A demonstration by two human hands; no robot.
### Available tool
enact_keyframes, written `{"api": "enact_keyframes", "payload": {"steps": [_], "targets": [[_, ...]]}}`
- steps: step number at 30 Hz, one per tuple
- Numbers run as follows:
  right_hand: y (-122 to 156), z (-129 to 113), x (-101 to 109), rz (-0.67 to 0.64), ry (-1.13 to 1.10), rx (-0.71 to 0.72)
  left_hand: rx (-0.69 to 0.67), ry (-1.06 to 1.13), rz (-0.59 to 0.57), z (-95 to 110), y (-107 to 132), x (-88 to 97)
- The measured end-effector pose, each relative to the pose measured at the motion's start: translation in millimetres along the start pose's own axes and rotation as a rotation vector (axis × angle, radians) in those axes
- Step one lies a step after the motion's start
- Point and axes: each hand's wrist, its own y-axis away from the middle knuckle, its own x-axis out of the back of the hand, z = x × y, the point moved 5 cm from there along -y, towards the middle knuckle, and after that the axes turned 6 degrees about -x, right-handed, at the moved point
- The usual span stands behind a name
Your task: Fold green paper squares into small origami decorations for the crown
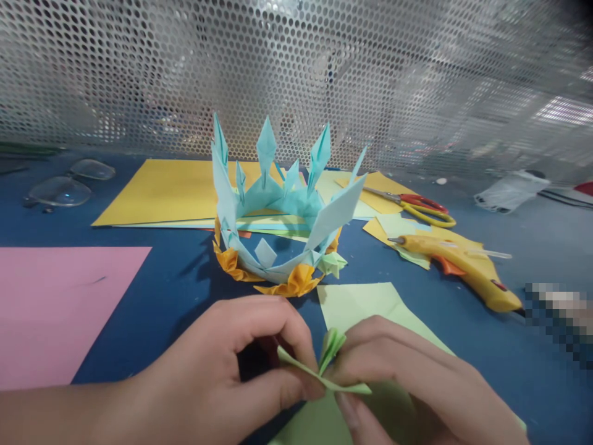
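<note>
Between my two hands is a small folded piece of light green paper [331,349], its pleats standing up and a flat strip lying across the fingertips. My left hand [231,364] pinches it from the left with thumb and forefinger. From the right, my right hand [407,371] pinches the same piece, thumb below and fingers above. Under the hands lies a sheet of light green paper [370,303], partly hidden by them. Just beyond stands a light blue paper crown [264,253] with tall pointed spikes and orange folded paper flowers [301,281] around its base.
Pink paper [60,303] lies at left, yellow sheets [157,185] behind the crown, glasses [60,190] at far left. On the right are scissors [417,207], a yellow glue gun [458,259] on paper scraps and a clear plastic item [512,190]. A perforated metal panel [278,74] stands behind.
</note>
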Motion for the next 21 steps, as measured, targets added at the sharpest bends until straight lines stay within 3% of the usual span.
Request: {"api": "enact_keyframes", "payload": {"steps": [4, 9, 15, 21], "targets": [[4.9, 3.4, -0.2, 0.054, 0.023, 0.010, -0.160, -0.037, 0.040, 8.8, -0.8, 3.5], [9.0, 12.9, -1.4, 0.066, -0.081, -0.103, -0.239, -0.053, 0.059, 12.1, 3.5, 3.4], [6.0, 11.1, -0.6, 0.005, -0.030, -0.076, -0.224, -0.014, 0.089, 8.6, 2.9, 5.2], [1.6, 13.0, -0.4, 0.056, -0.062, -0.101, -0.193, 0.038, 0.068, 7.8, 1.4, 4.9]]}}
